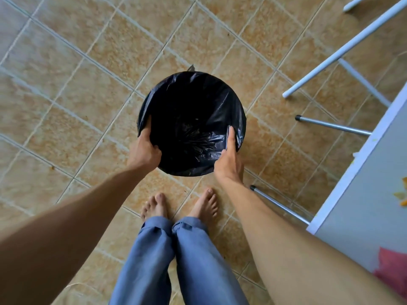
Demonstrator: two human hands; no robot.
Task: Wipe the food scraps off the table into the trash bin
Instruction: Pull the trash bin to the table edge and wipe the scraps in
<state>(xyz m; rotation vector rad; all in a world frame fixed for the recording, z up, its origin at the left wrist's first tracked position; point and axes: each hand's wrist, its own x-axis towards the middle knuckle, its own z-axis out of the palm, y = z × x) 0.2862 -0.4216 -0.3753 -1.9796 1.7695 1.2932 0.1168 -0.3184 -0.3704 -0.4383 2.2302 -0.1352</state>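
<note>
A round bin (191, 123) lined with a black bag (211, 111) stands on the floor (66, 95), in the middle of the scene, just beyond the person's bare feet (180, 205). Both hands grip its near rim. The left hand (145, 148) curls over the rim at the near left, thumb outside, fingers tucked inside against the liner. The right hand (230, 155) holds the near right side, fingers straight and closed flat along the bag's edge. Whether the bin is lifted or resting cannot be told.

The table (363, 194) sits at the right edge, its white rim running diagonally. On it lie a few orange and yellow scraps (403, 194), and nearer, a pink cloth (394, 267). The scraps are well apart from the bin.

What could go wrong: the liner looks thin, glossy and crinkled, and only draped over the rim; a pull by the plastic alone could slip it off or tear it. If the bin ends up short of the table edge, swept scraps would likely fall on the floor. The metal legs (330, 126) reaching out low from the table could catch the bin or a bare foot as it is carried right.

The floor is glazed tan tile, mottled, with pale grout lines in a diagonal grid. White tubular bars (343, 49) of some furniture cross the far right. The person wears soft blue trousers (187, 260).
</note>
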